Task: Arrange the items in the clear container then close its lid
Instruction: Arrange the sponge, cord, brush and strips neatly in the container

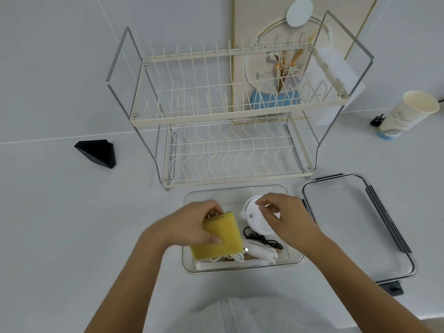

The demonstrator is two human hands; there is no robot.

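Note:
The clear container (294, 259) sits on the white counter in front of me. My left hand (192, 224) grips a yellow sponge (221, 239) over the container's left side. Above a round white object (254, 218) at the container's back hovers my right hand (281, 217), fingers curled and parted, holding nothing that I can see. Inside lie a black cable (262, 239), a white cable (230, 257) and a white packet (262, 254). The clear lid (348, 224), with grey clasps, lies flat to the right of the container.
A two-tier cream dish rack (230, 116) stands just behind the container. A black triangular object (98, 152) lies at the left. A paper cup (406, 114) tilts at the far right. A framed picture (283, 44) leans against the wall.

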